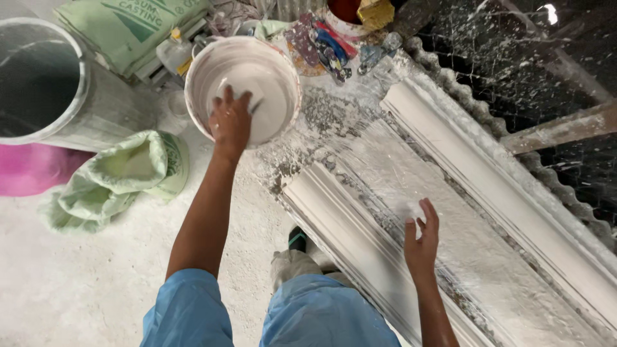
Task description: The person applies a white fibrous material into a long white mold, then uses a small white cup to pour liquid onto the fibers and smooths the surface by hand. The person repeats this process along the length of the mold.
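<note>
My left hand (230, 120) reaches into a white bucket (200, 69) of wet white plaster and presses on a pale pad or cloth (255, 97) lying in the plaster; whether the fingers grip it is unclear. My right hand (421, 238) hovers with fingers spread over a long white moulding form (450, 212) coated in plaster and thin fibres. It holds nothing. White plaster smears both hands.
A large grey drum (45, 83) stands at the upper left beside a pink tub (26, 168). An open green sack of powder (122, 173) lies on the dusty floor. Stacked green sacks (128, 26) and a corrugated sheet (546, 173) border the work area.
</note>
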`<action>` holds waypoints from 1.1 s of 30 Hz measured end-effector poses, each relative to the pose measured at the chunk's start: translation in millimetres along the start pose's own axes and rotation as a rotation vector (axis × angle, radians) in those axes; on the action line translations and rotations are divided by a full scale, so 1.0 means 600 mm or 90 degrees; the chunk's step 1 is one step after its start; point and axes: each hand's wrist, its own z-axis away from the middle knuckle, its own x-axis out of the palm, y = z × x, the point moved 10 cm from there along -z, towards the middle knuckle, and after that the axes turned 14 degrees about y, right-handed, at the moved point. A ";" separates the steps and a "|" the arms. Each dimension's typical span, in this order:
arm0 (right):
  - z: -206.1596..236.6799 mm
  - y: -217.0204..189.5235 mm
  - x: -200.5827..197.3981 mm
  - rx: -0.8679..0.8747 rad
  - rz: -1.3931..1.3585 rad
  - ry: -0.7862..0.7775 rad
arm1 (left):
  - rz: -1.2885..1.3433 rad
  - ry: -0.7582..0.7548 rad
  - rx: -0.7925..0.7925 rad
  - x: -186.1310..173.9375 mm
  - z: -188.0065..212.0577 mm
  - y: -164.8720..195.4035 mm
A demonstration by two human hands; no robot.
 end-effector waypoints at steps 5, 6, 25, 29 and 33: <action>-0.005 -0.026 0.031 0.014 -0.027 0.020 | 0.047 -0.135 -0.015 0.088 0.007 -0.006; -0.005 -0.024 0.031 0.038 -0.025 0.031 | 0.062 -0.166 -0.043 0.103 0.006 -0.015; 0.048 0.073 -0.111 0.176 -0.151 0.276 | 0.878 -0.324 -0.433 -0.033 -0.025 0.040; 0.076 0.109 -0.151 0.229 -0.164 0.334 | 0.889 -0.427 -0.444 -0.065 -0.003 0.163; 0.097 0.120 -0.184 0.255 -0.180 0.378 | 0.894 -0.522 -0.464 -0.032 0.044 0.279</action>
